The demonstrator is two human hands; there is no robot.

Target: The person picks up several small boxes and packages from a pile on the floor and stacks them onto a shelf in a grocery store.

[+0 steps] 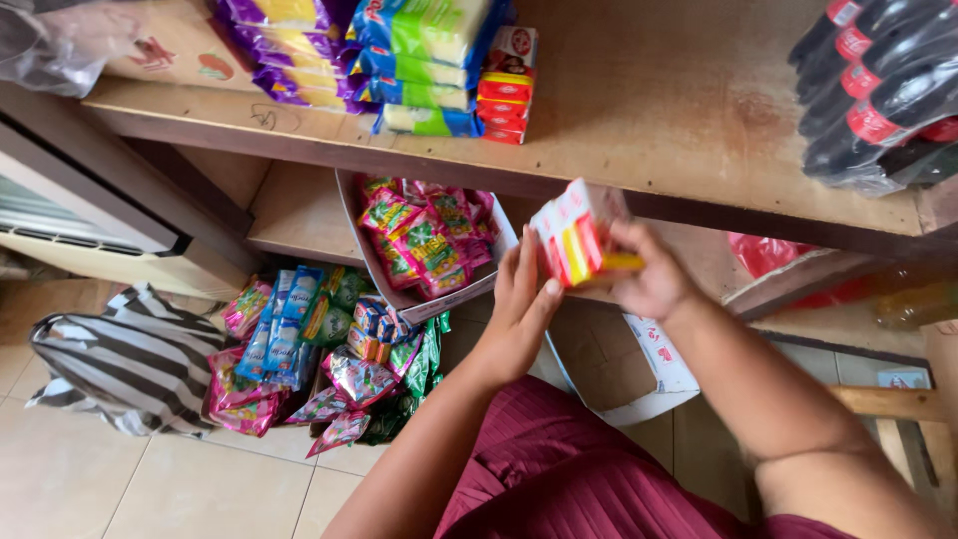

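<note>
The right hand (649, 274) pinches a stack of small red-yellow boxes (571, 238), long axis tilted, while the spread left hand (521, 299) touches its lower side.

Soft, even daylight — no hard shadows, slight motion blur throughout, mild wide-angle stretch at the edges.
</note>
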